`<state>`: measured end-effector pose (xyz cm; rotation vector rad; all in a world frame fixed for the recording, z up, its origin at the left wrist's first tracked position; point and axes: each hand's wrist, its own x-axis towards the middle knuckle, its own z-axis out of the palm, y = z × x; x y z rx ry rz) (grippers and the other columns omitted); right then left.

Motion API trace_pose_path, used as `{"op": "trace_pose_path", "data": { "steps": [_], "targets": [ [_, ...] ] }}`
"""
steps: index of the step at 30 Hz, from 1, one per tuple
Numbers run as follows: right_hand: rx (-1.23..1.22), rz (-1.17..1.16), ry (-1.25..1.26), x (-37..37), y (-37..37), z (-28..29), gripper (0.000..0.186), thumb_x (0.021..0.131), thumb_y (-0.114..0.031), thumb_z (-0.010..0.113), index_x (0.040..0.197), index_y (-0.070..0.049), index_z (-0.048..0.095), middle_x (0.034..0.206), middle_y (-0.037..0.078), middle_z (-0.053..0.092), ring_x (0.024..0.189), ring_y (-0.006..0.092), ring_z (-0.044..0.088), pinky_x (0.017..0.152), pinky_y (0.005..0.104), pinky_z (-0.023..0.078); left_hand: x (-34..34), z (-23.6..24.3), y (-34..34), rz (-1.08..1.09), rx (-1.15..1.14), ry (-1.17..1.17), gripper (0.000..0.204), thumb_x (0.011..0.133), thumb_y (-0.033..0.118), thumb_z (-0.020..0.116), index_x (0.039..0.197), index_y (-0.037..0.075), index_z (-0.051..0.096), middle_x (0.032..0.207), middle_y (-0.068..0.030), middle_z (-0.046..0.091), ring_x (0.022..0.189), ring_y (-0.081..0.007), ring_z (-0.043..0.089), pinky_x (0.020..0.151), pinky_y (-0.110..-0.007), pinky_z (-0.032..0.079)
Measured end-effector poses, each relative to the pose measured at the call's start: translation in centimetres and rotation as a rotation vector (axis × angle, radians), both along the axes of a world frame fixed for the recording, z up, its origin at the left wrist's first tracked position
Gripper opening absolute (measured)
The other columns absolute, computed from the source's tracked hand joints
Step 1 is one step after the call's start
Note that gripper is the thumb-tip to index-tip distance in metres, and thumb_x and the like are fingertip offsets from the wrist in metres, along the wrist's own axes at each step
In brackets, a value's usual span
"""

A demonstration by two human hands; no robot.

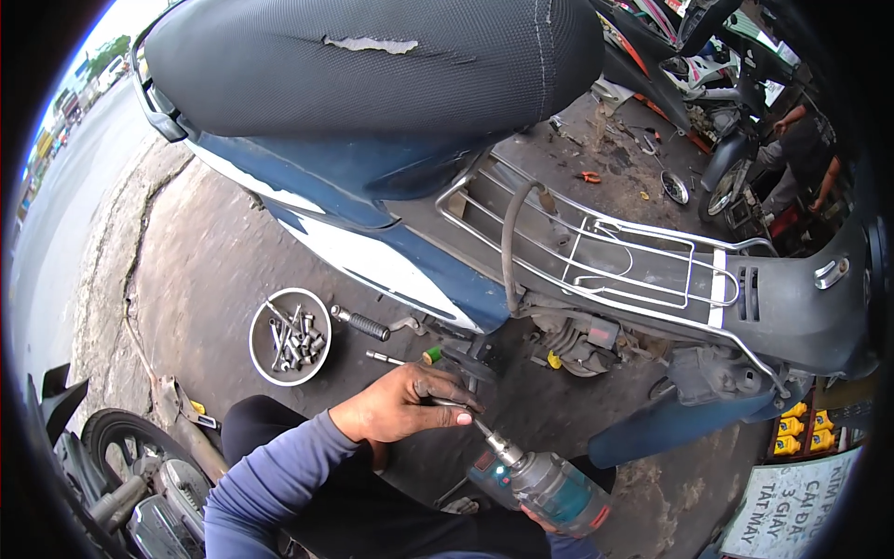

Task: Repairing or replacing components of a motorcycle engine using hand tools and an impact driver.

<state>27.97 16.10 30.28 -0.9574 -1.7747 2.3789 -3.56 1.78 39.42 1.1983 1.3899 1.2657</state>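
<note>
My left hand (402, 406), in a blue-grey sleeve, has its thumb and fingers pinched together around a small thin metal piece, mostly hidden by the fingers. Close to those fingertips is the tip of the socket bit (500, 445) fitted in a teal and black cordless drill (557, 492). Only part of my right hand (535, 518) shows, closed on the drill beneath its body. A small light glows on the drill. Just beyond my left hand lie a metal socket tool (384, 358) and a green-ended object (431, 355), beside the scooter's black footpeg.
A blue scooter (326, 186) with a torn black seat (372, 70) and a metal rack (605, 252) stands ahead. Left of it sits a round bowl (256, 349) of sockets and wrenches. Another motorbike (154, 484) is at lower left. A person (808, 154) works at far right.
</note>
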Motion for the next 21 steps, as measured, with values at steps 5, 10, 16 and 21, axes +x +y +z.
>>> {"op": "trace_pose_path", "data": {
  "steps": [5, 10, 16, 21],
  "targets": [
    [-0.048, 0.201, 0.017, -1.4, 0.6, 1.3, 0.035, 0.080, -0.009, 0.071, 0.112, 0.002, 0.062, 0.101, 0.011, 0.069, 0.088, 0.0184, 0.069, 0.077, 0.0265, 0.056, -0.6, -0.9, -2.2, -0.343, -0.109, 0.026, 0.019, 0.086, 0.011, 0.069, 0.102, 0.000, 0.068, 0.094, -0.0117, 0.067, 0.087, -0.0239, 0.063, 0.078, -0.032, 0.047],
    [-0.362, -0.011, -0.129, -3.5, -1.0, 2.4, 0.035, 0.082, -0.014, 0.069, 0.116, -0.006, 0.064, 0.111, 0.009, 0.068, 0.103, 0.0236, 0.065, 0.090, 0.0365, 0.053, 3.4, -4.1, -2.8, 0.373, -0.165, -0.819, 0.021, 0.089, 0.011, 0.066, 0.107, 0.001, 0.059, 0.088, -0.0042, 0.061, 0.074, -0.0125, 0.057, 0.066, -0.027, 0.047],
    [0.907, 0.266, 0.207, -8.1, -3.5, 0.9, 0.022, 0.083, -0.020, 0.071, 0.098, -0.005, 0.067, 0.090, 0.010, 0.069, 0.081, 0.0262, 0.066, 0.074, 0.0363, 0.051, 4.5, -11.5, -0.4, 0.951, -0.076, -1.226, 0.028, 0.094, 0.019, 0.060, 0.112, -0.002, 0.057, 0.089, -0.0051, 0.062, 0.074, -0.0139, 0.058, 0.068, -0.028, 0.051],
    [0.905, 0.213, -0.014, -12.9, -4.8, 0.5, 0.025, 0.080, -0.021, 0.074, 0.090, -0.001, 0.063, 0.086, 0.012, 0.067, 0.079, 0.0294, 0.065, 0.072, 0.0379, 0.051, 1.6, -16.8, 1.1, 0.949, -0.036, -1.243, 0.024, 0.095, 0.027, 0.059, 0.098, 0.002, 0.058, 0.081, -0.0062, 0.064, 0.063, -0.0136, 0.060, 0.056, -0.027, 0.052]
  ]
}}
